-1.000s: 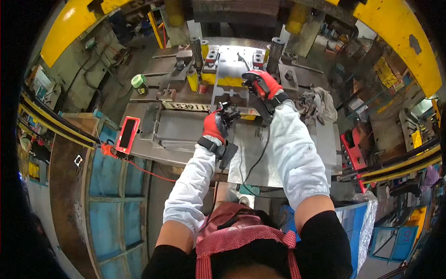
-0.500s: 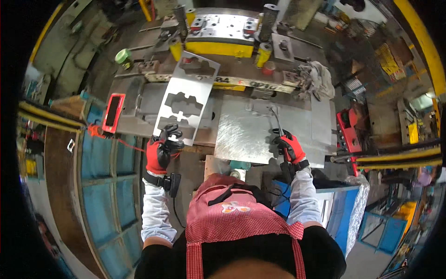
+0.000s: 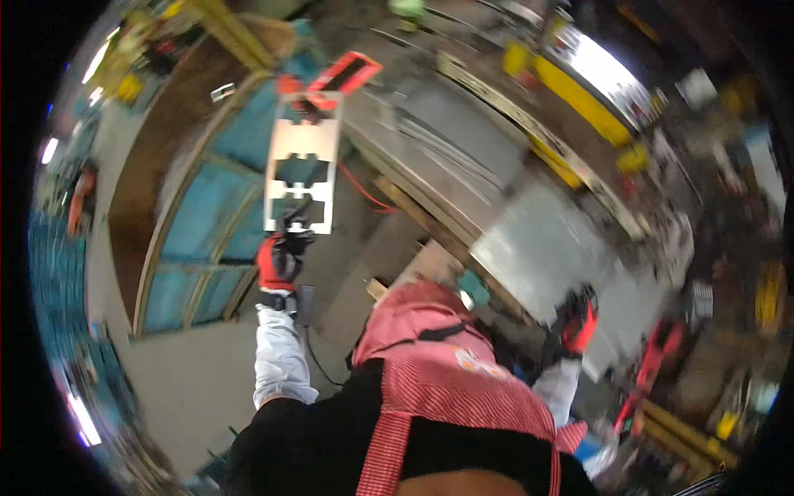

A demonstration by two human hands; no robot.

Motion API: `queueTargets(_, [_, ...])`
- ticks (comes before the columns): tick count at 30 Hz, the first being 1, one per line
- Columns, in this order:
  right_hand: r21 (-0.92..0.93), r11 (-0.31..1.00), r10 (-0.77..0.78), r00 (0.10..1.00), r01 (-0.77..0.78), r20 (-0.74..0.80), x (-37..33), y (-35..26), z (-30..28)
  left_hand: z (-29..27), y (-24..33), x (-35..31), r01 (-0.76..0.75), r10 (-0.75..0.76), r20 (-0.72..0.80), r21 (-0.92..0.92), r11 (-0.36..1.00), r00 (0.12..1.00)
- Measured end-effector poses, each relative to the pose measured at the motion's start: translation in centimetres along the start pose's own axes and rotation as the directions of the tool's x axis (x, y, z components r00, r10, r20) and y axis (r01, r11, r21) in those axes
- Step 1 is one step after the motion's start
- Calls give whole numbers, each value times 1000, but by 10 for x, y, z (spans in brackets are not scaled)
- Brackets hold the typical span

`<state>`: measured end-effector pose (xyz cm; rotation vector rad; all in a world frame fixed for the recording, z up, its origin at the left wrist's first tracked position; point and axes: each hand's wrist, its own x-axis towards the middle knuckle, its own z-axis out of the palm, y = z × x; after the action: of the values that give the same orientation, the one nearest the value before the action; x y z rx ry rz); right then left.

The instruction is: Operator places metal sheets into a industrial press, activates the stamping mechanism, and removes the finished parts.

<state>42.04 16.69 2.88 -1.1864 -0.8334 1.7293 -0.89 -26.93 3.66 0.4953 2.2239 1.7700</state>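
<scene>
My left hand (image 3: 281,258), in a red and black glove, is closed on the near end of a flat metal sheet with cut-out shapes (image 3: 304,142). The sheet stretches away from me over the grey floor and the blue-panelled frame (image 3: 188,217), clear of the bench. My right hand (image 3: 579,321), gloved alike, is at the near edge of a shiny metal plate (image 3: 542,240) on the bench. Its fingers look curled, but motion blurs them. The slim metal tool it held earlier cannot be made out now.
A red-framed piece (image 3: 346,76) lies beyond the sheet's far end, near the bench corner. A yellow and silver die block (image 3: 583,95) stands at the back right. A crumpled grey cloth (image 3: 674,248) hangs at the bench's right. A brown board (image 3: 157,178) rises at the left.
My view has turned left, so the bench now slants to the right. The cut-out sheet has swung from over the bench to its left side in my left hand.
</scene>
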Motion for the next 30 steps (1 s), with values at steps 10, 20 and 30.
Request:
queueTargets(10, [0, 996, -89, 992, 89, 90, 37, 41, -50, -49, -16, 37, -111, 512, -199, 852, 512, 836])
queueTargets(20, [21, 975, -214, 963, 221, -164, 31, 33, -18, -157, 61, 232, -209, -51, -421, -549, 809, 906])
queueTargets(30, [-508, 840, 34, 916, 190, 399, -6, -27, 166, 47, 4, 220, -37, 17, 516, 29, 999, 856])
